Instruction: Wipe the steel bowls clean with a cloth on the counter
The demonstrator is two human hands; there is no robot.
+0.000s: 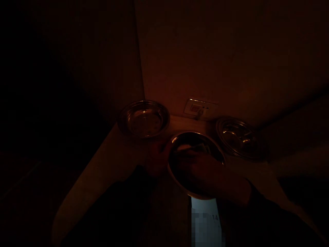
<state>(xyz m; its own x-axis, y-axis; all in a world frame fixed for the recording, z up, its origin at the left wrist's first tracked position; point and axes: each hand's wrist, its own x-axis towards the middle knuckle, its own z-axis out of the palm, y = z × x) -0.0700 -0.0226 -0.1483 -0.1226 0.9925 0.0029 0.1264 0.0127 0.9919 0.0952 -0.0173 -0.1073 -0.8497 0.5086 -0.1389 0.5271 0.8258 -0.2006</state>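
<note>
The scene is very dark. A round steel plate (216, 151) is held tilted toward me in the middle. My left hand (156, 157) grips its left rim with the fingers curled around it. My right hand (203, 171) lies inside the plate, pressing something pale, perhaps a cloth or scrubber (191, 148), against its surface. Its fingers look closed, though the dim light hides the details.
A steel plate (144, 118) leans against the wall at the back left. A compartment steel plate (239, 137) leans at the back right. A wall socket (199, 108) sits between them. The light counter (102, 168) narrows toward me.
</note>
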